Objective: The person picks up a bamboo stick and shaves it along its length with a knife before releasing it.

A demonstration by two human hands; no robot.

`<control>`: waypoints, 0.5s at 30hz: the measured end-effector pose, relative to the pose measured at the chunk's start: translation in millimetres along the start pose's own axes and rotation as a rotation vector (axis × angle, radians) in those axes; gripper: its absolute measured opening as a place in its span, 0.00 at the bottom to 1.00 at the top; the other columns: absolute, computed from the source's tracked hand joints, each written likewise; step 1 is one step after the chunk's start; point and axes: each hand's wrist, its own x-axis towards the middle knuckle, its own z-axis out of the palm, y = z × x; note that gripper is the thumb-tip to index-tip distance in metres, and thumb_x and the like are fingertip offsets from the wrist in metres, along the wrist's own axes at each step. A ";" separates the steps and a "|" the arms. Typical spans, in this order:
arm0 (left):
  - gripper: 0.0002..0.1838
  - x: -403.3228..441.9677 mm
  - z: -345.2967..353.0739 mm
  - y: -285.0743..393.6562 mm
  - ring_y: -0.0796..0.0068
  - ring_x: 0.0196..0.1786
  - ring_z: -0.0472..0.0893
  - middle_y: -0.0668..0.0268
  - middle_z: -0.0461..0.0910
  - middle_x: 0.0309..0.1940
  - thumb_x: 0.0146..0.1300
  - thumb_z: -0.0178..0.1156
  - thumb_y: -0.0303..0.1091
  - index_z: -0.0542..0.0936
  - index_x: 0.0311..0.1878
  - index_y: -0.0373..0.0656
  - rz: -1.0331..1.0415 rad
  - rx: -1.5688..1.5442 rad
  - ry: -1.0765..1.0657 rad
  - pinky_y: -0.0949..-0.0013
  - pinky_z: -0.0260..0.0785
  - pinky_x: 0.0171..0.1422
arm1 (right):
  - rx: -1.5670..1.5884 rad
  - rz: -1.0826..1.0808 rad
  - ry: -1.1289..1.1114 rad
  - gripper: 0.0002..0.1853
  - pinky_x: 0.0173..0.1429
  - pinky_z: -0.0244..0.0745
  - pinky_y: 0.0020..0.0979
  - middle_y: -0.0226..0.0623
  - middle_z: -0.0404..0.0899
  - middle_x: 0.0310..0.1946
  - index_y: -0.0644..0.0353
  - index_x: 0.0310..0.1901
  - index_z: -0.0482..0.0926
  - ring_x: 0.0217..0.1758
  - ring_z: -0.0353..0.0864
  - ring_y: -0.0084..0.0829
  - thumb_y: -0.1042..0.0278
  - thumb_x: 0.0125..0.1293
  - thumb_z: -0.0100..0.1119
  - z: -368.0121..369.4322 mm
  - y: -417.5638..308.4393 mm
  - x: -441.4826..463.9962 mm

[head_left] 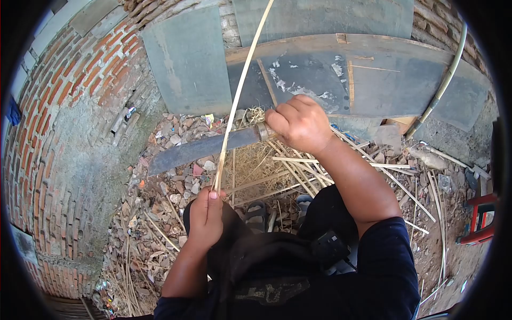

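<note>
My right hand is closed around the handle of a machete, whose wide, dark blade points left. A long, pale bamboo strip rises from my left hand past the top of the view. The fingers of that hand pinch the strip near its lower end, with the thumb on top. Just above the pinch, the strip crosses the blade; whether the edge touches it I cannot tell. Below the blade lies a heap of fine shavings.
Cut bamboo strips lie scattered over rubble around my sandals. A brick wall stands at the left, grey boards at the back. A bamboo pole leans at the right, above a red object.
</note>
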 end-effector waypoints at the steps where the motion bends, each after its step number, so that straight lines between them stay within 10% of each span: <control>1: 0.16 -2.8 -1.3 -1.1 0.89 0.26 0.64 0.77 0.67 0.23 0.83 0.45 0.38 0.76 0.49 0.35 -0.003 -0.023 0.008 0.77 0.57 0.29 | 0.010 -0.003 0.009 0.08 0.39 0.74 0.34 0.28 0.76 0.25 0.52 0.35 0.75 0.29 0.81 0.32 0.66 0.53 0.61 0.8 -3.3 1.0; 15: 0.15 -16.7 -8.8 -13.3 0.92 0.22 0.59 0.81 0.64 0.24 0.84 0.45 0.41 0.75 0.50 0.38 0.088 0.153 0.018 0.80 0.52 0.25 | -0.020 -0.055 -0.023 0.07 0.39 0.76 0.33 0.27 0.76 0.25 0.54 0.34 0.75 0.29 0.81 0.31 0.68 0.54 0.63 3.6 -17.3 7.2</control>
